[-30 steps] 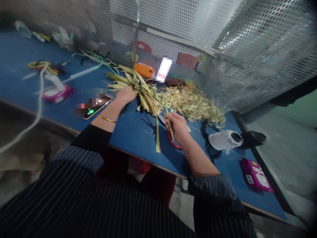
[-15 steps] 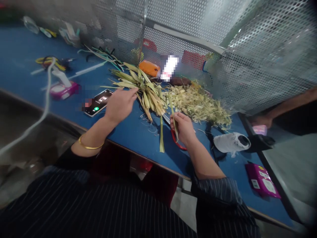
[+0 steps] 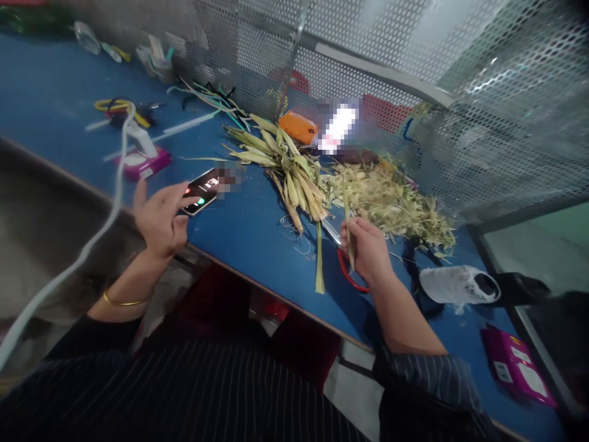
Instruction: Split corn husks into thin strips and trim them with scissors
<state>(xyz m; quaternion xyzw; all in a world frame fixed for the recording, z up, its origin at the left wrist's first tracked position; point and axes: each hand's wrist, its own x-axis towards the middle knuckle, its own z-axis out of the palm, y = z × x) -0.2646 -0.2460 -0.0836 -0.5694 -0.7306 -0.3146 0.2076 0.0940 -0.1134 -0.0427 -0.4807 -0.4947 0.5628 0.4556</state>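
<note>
My left hand point(image 3: 159, 216) hovers at the near table edge with its fingers spread, a fingertip on the lit phone point(image 3: 201, 190). It holds nothing. My right hand point(image 3: 367, 250) is closed round a thin green leaf strip point(image 3: 348, 226) and rests over red-handled scissors point(image 3: 347, 270) lying on the blue table point(image 3: 248, 233). A bundle of yellow-green leaves point(image 3: 288, 169) lies between my hands. One long leaf point(image 3: 319, 258) points toward the table edge. A heap of shredded leaf scraps point(image 3: 391, 199) sits just beyond my right hand.
A perforated metal screen point(image 3: 414, 92) walls the table's far side. An orange object point(image 3: 299, 127) lies by it. A pink box point(image 3: 142, 162) with a white cable point(image 3: 78, 258), a white roll point(image 3: 453, 285), a magenta pack point(image 3: 518, 365) and cords point(image 3: 122, 110) lie about.
My left hand left the leaf bundle and drew back left to the phone, fingers opening. My right hand kept hold of the strip. The view swung left.
</note>
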